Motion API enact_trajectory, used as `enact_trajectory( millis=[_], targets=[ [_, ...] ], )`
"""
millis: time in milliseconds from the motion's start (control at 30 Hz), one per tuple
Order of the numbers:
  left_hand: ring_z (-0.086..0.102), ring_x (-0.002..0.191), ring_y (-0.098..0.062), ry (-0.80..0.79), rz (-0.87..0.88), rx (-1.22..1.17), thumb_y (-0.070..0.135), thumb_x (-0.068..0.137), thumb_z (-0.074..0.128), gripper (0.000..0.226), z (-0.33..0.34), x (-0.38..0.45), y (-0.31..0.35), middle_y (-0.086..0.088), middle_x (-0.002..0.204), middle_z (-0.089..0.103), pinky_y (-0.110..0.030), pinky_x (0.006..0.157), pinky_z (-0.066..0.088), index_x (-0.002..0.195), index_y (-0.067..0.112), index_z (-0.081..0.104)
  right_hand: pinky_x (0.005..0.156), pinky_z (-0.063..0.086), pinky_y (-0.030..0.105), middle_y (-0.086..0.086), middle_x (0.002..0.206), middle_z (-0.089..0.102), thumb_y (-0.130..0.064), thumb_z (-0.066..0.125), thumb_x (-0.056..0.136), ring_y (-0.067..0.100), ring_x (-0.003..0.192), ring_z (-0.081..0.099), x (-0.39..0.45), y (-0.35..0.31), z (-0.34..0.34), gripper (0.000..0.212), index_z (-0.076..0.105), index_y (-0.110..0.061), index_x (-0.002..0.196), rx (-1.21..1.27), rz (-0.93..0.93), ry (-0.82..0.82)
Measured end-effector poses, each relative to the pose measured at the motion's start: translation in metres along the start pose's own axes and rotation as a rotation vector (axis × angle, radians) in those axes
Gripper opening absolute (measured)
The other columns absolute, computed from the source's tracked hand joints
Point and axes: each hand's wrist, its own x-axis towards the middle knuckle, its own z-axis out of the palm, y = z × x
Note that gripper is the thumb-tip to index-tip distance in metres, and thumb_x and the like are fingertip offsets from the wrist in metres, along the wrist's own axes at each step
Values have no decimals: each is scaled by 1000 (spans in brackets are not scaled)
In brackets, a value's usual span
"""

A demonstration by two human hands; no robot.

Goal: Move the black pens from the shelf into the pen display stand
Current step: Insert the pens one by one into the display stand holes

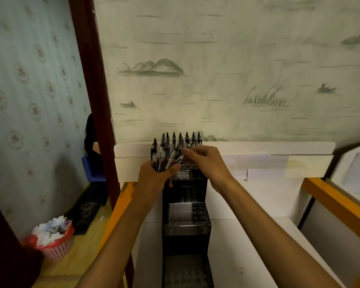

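Bottom centre of the frame, nearest the lens: lowest tier of the black pen display stand, looking empty, though too dark to be sure. Middle tier above it, with its grid of holes, also showing no pens. So plenty of slots left to fill.

Far lower left: red plastic basket stuffed with crumpled paper, nothing to do with the job.

Left of centre: left hand, fingers clenched round a bundle of black pens, a good fistful fanned out upward and held just over the stand's top tier. Can't count them, too blurry.

Centre, against the wall: row of pens already standing in the back of the top tier, maybe seven caps poking up in a line. That part done, apparently.

Just right of centre: right hand, fingertips pinching a single pen at the edge of the bundle, seemingly pulling it out for slotting in. Tip not in any hole yet, as far as visible.

Right side: white shelf, no loose pens visible on it, so probably all in the fist now.

Rough guess: somewhere under halfway, one row planted, a handful still to seat one at a time.
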Motion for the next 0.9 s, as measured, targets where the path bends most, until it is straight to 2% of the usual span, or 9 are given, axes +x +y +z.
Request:
enact_trajectory(
  millis=[100,200,300,367,433,600,800,900],
  targets=[
    [59,41,-14,22,-4,-71,28,87,75,9,-5,3,-3,0,72,75,-16,38,40,90,20,73,61,55,23,11,83,76,-22,65,95,23,76,75,9,-2,4,23,72,0,92,141,34,48],
    [55,40,-8,145,-21,-30,36,88,73,17,-17,11,-9,4,68,73,-19,39,41,84,20,72,63,57,27,12,81,74,-18,60,98,28,77,74,23,-6,0,20,68,0,92,180,3,125],
    [56,50,-1,205,-49,-2,48,87,71,23,-29,18,-12,13,60,66,-16,48,43,88,25,70,76,61,41,10,84,73,-22,57,100,25,80,72,37,-9,-2,20,66,-6,92,-32,-124,163],
    [50,46,-4,181,-82,-35,51,90,64,30,-33,22,-11,13,54,58,-17,44,38,86,22,65,80,59,44,8,85,72,-23,55,101,22,79,71,45,-13,1,18,65,-9,96,-187,-209,142],
    [40,41,-6,160,-122,-94,45,96,60,29,-35,26,-10,10,51,51,-18,38,30,83,19,62,81,56,44,8,88,72,-22,55,101,22,81,70,51,-18,7,18,65,-8,101,-296,-269,104],
    [37,38,-8,116,-115,-179,25,98,58,18,-36,28,-4,2,57,54,-20,35,26,88,11,62,76,55,38,9,87,71,-20,54,102,24,80,67,60,-20,20,19,66,-5,103,-398,-336,49],
    [36,38,-8,106,-57,-222,25,99,58,19,-35,30,-2,0,59,55,-20,36,25,87,11,60,83,54,35,10,97,73,-21,55,101,23,87,68,67,-11,29,22,68,-6,110,-468,-336,-2],
    [38,38,-7,95,-34,-198,25,100,57,18,-34,31,-4,2,61,58,-19,35,27,91,10,61,87,52,37,11,100,73,-22,57,100,24,91,67,70,-8,34,24,70,-4,110,-555,-346,-43]
  ],
)
